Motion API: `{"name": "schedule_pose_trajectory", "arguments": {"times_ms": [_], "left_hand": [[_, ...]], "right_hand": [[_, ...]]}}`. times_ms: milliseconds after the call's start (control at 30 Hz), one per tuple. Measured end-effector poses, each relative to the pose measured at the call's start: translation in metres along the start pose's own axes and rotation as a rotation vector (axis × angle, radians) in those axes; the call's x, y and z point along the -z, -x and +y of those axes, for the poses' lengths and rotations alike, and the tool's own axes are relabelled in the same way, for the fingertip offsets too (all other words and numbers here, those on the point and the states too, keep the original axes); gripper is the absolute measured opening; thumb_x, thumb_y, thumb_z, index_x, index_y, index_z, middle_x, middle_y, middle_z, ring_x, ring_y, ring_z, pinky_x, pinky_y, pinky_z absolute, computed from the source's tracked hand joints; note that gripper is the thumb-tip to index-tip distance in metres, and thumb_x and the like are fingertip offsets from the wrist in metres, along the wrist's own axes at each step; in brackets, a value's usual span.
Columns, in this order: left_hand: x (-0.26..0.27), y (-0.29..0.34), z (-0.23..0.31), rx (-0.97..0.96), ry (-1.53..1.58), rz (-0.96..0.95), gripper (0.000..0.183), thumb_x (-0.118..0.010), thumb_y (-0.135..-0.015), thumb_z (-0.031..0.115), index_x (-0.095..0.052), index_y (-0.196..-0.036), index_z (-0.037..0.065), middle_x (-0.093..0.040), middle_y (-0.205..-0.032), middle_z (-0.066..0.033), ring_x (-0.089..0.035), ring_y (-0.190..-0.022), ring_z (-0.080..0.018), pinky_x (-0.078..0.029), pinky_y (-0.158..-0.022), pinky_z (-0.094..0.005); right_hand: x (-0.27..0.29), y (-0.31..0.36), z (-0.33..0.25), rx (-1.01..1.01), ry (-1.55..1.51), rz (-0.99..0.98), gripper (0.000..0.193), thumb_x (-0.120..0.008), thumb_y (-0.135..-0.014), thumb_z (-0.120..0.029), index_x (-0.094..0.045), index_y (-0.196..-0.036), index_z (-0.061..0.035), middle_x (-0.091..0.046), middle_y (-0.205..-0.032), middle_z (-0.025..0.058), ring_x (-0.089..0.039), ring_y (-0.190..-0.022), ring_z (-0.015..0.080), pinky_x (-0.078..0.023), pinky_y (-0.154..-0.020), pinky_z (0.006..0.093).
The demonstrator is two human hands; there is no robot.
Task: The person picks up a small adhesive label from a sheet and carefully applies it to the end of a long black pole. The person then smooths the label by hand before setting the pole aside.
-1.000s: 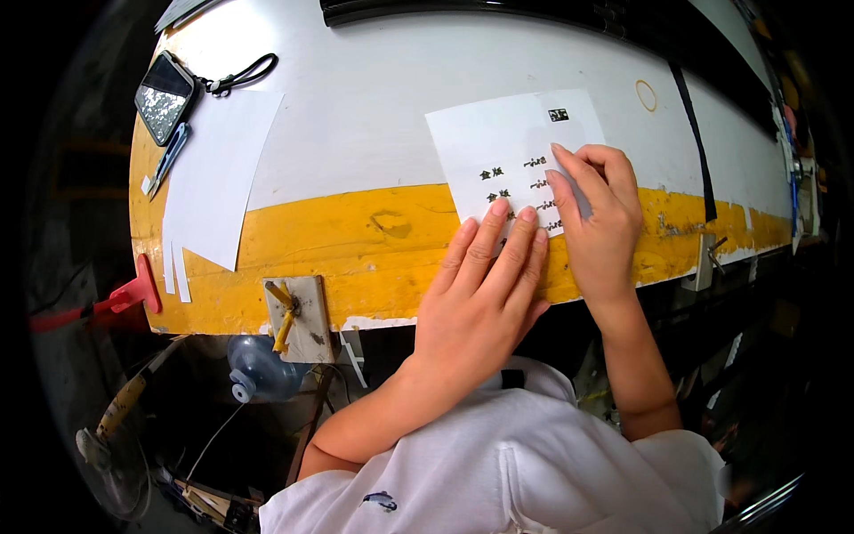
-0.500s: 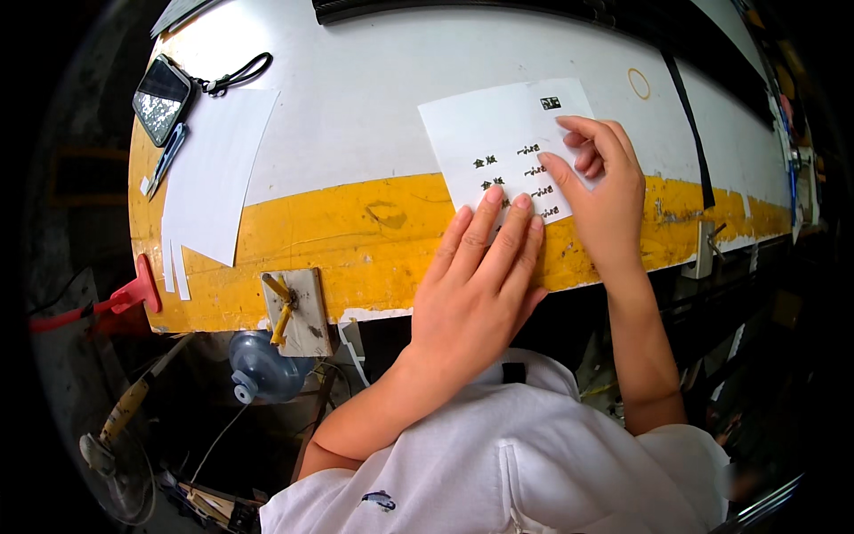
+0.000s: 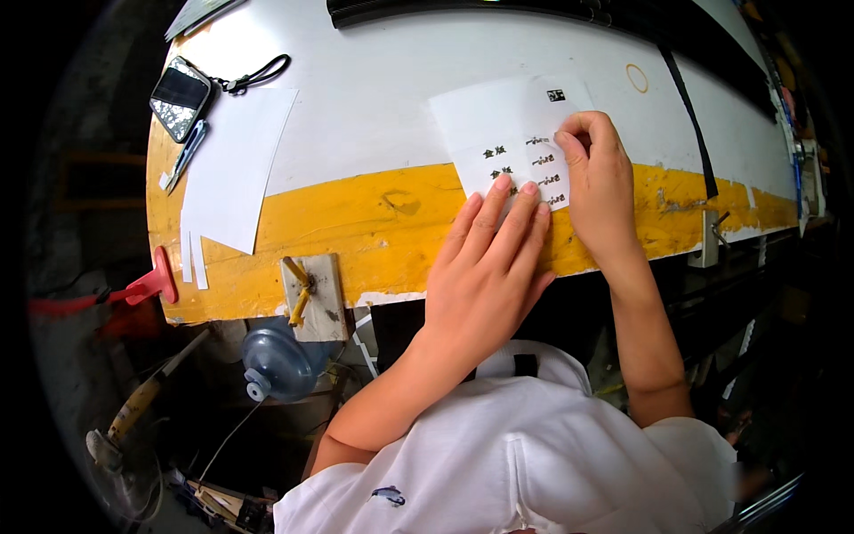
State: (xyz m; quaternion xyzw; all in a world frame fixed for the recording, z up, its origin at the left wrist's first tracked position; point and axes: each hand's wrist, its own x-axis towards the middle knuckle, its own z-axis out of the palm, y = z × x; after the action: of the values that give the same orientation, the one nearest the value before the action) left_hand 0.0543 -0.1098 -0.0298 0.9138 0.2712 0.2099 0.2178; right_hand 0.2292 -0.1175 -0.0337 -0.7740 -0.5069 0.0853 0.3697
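Note:
A thin white sheet (image 3: 467,111) with small dark printed marks lies across the white and yellow parts of the table. My left hand (image 3: 485,254) rests flat on its lower part, fingers stretched out and covering some of the marks. Over the sheet's right side, my right hand (image 3: 600,182) is closed, thumb and forefinger pinched together beside the top mark of the right column. What sits between those fingertips is too small to make out. A dark square mark (image 3: 556,95) shows above the right hand.
At the left lie a phone (image 3: 181,98) with a black strap, a blue cutter knife (image 3: 189,153) and cut white paper (image 3: 236,169). A clamp block (image 3: 318,298) grips the front edge near a red-handled tool (image 3: 156,280). Long black rolls (image 3: 463,11) lie at the back.
My right hand's thumb and forefinger, apart before, have come together at the sheet's right side. My left hand stays flat on the sheet. The whole view has shifted slightly.

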Motion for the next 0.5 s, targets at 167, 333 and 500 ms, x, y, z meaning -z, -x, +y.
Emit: {"name": "schedule_pose_trajectory", "arguments": {"times_ms": [167, 333, 500], "left_hand": [[0.0, 0.0, 0.001, -0.015, -0.009, 0.023, 0.059, -0.075, -0.074, 0.024, -0.058, -0.128, 0.007, -0.053, -0.138, -0.0091, -0.047, -0.132, -0.0319, -0.038, -0.108, -0.0446], [0.0, 0.001, 0.002, -0.026, -0.022, 0.031, 0.058, -0.075, -0.075, 0.021, -0.057, -0.129, 0.008, -0.053, -0.138, -0.0094, -0.046, -0.132, -0.0322, -0.037, -0.11, -0.0446], [0.0, 0.0, 0.003, -0.031, -0.022, 0.005, 0.061, -0.075, -0.075, 0.019, -0.055, -0.132, 0.009, -0.051, -0.14, -0.0096, -0.043, -0.135, -0.0317, -0.034, -0.112, -0.0445]], "right_hand": [[0.005, 0.009, -0.013, -0.01, -0.088, 0.04, 0.009, -0.059, -0.092, -0.005, -0.052, -0.096, 0.0, -0.063, -0.089, 0.0122, -0.062, -0.075, 0.0299, -0.05, -0.067, 0.0377], [0.014, 0.006, -0.016, -0.013, -0.157, 0.023, 0.017, -0.064, -0.089, -0.006, -0.057, -0.104, -0.0006, -0.062, -0.089, 0.0101, -0.062, -0.074, 0.0221, -0.051, -0.068, 0.0351], [0.009, 0.0, -0.005, -0.066, -0.004, -0.022, 0.021, -0.067, -0.087, -0.009, -0.06, -0.105, -0.0012, -0.058, -0.095, 0.0104, -0.062, -0.082, 0.0224, -0.051, -0.073, 0.0342]]}}
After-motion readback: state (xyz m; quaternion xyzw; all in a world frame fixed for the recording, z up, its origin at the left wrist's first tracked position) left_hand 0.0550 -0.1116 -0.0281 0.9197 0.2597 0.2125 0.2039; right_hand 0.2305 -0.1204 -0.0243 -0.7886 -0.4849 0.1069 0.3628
